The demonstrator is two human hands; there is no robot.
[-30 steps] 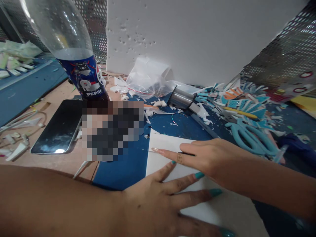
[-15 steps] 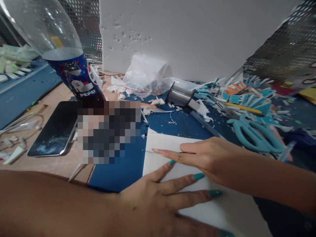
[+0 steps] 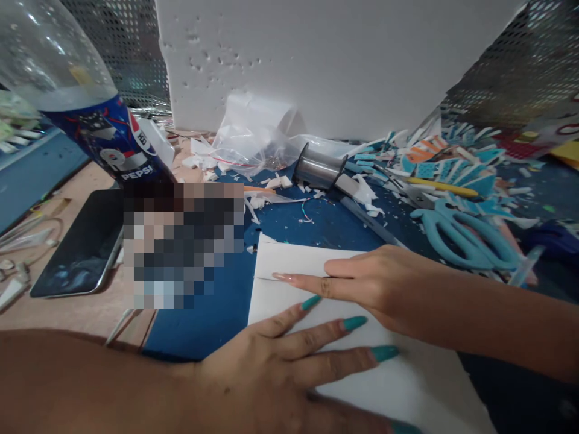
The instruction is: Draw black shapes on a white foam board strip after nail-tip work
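A white foam sheet (image 3: pixel 289 259) lies on a blue cutting mat (image 3: pixel 212 319). My left hand (image 3: pixel 280 367) rests flat on the sheet's near part, with its teal-nailed fingers spread. My right hand (image 3: pixel 371 283) lies across the sheet just beyond it. Its index finger is stretched out to the left along a thin cut line, and the other fingers are curled. A dark sliver shows under that finger, but I cannot make out what it is.
A Pepsi bottle (image 3: pixel 108 144) stands at the back left beside a dark phone (image 3: pixel 76 253). A large white foam block (image 3: pixel 316 60) stands behind. A plastic bag (image 3: pixel 253 138), a metal spool (image 3: pixel 319 170), teal scissors (image 3: pixel 465 238), a yellow pen (image 3: pixel 441 188) and several foam scraps lie around.
The view has swung slightly right, so everything has slid left in the picture. Both hands keep their pose on the sheet.
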